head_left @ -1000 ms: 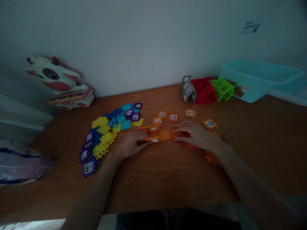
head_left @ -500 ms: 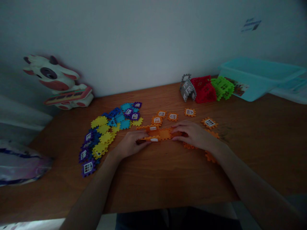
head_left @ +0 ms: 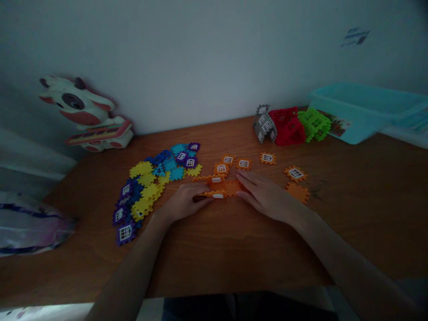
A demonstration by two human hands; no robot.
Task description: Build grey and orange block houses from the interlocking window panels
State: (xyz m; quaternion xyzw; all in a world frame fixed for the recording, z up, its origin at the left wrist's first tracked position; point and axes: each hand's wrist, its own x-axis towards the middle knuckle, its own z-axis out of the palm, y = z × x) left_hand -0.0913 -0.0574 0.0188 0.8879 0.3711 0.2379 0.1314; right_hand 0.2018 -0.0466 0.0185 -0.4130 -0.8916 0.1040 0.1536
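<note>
An orange structure of joined interlocking toy tiles (head_left: 232,189) lies on the table between my hands, with upright window tiles at its left part. My left hand (head_left: 185,203) is closed on that left part, its thumb along the near upright tile. At the right end, my right hand (head_left: 265,196) spans an orange tile, thumb at the near edge and fingers at the far edge. Its palm is low over the table and hides part of the tile. Just beyond lie several loose orange window tiles (head_left: 244,164).
Yellow, blue and purple tiles (head_left: 147,179) spread at the left. More orange tiles (head_left: 297,192) lie right of my right hand. Grey, red and green built pieces (head_left: 288,126) stand by the wall, beside a teal bin (head_left: 361,120). A cow toy (head_left: 87,116) and a plastic bag (head_left: 33,223) are at the left.
My right hand has shifted slightly left, its fingers lying flatter and closer around the orange structure. My left hand keeps its hold. The whole view has shifted slightly.
</note>
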